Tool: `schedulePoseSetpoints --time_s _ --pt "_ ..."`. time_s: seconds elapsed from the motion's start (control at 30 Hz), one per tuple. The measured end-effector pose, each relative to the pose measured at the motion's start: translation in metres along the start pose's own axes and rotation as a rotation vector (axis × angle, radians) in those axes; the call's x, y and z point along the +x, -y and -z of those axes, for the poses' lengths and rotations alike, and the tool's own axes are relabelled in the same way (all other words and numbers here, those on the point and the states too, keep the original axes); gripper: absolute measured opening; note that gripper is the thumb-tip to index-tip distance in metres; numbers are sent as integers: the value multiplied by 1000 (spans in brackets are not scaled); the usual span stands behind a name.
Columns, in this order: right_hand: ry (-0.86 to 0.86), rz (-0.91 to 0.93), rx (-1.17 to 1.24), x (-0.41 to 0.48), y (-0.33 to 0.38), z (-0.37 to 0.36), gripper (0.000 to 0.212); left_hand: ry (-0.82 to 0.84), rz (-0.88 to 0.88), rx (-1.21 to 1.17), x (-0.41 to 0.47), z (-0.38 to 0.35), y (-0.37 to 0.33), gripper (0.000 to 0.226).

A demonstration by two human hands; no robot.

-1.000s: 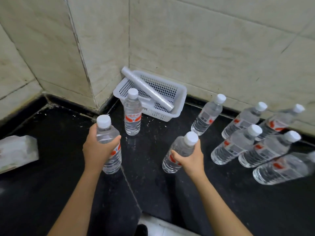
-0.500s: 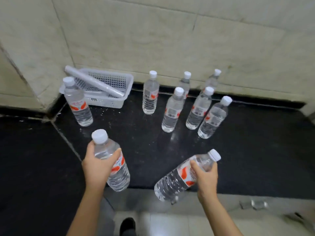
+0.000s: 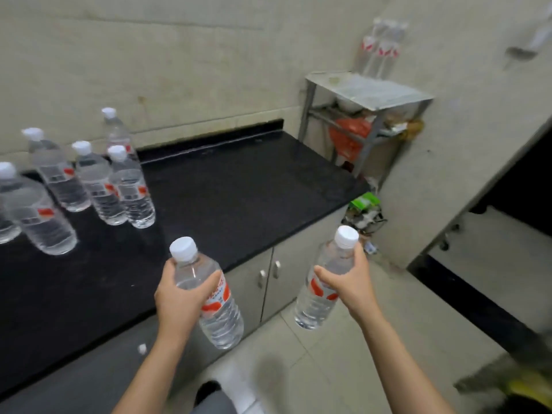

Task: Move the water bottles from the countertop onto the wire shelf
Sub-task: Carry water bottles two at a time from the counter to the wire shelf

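Observation:
My left hand point(image 3: 182, 297) grips a clear water bottle point(image 3: 216, 312) with a white cap and red label, held over the front edge of the black countertop point(image 3: 239, 192). My right hand point(image 3: 349, 279) holds a second water bottle point(image 3: 316, 303) out over the floor, past the counter. Several more bottles point(image 3: 98, 183) stand at the counter's left. The metal shelf point(image 3: 370, 91) stands in the far right corner, with a few bottles point(image 3: 380, 49) blurred on its top.
Grey cabinet doors point(image 3: 268, 279) sit under the counter. The shelf's lower tier holds an orange bag point(image 3: 349, 135) and clutter. Loose items point(image 3: 364, 210) lie on the floor by the counter's end. A dark doorway opening point(image 3: 513, 186) is at right. Pale floor tiles lie ahead.
My view has swung right from the counter's corner toward the shelf. Both hands lifted their bottles off the counter and carried them rightward; the right bottle went from tilted to nearly upright.

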State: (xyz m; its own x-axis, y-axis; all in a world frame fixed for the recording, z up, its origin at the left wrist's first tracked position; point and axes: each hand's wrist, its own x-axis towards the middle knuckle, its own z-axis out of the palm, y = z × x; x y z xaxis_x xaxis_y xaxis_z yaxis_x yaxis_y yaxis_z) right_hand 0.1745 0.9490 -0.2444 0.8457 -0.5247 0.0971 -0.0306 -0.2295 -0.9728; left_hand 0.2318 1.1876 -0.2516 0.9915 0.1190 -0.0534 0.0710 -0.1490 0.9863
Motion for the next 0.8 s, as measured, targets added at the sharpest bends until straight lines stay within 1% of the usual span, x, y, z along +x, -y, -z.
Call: schedulePoseSetpoints --time_s 0.1,0.17,0.33,0.43,0.57,0.63,0.7,0.8 --pt "-55 -23 -5 -5 -5 43 57 118 -53 20 -3 -38 -10 52" --pt "-90 -30 -4 -8 -7 66 59 162 -87 25 -1 -60 -13 45" --pt "-180 -73 -20 10 -13 116 57 268 -143 -13 13 -124 -30 40" --pt "-211 -77 -67 42 -14 142 57 313 -161 -57 35 -169 -38 45" --pt "-239 -35 -136 105 -9 170 57 317 -170 -137 72 -235 -56 40" --pt "-220 -30 -152 133 -4 180 56 320 -178 -165 90 -264 -64 39" --pt "-210 -39 -155 160 -5 192 56 323 -175 -195 109 -291 -71 37" --pt "-240 -73 -153 205 -6 210 58 343 -177 -241 139 -335 -82 37"
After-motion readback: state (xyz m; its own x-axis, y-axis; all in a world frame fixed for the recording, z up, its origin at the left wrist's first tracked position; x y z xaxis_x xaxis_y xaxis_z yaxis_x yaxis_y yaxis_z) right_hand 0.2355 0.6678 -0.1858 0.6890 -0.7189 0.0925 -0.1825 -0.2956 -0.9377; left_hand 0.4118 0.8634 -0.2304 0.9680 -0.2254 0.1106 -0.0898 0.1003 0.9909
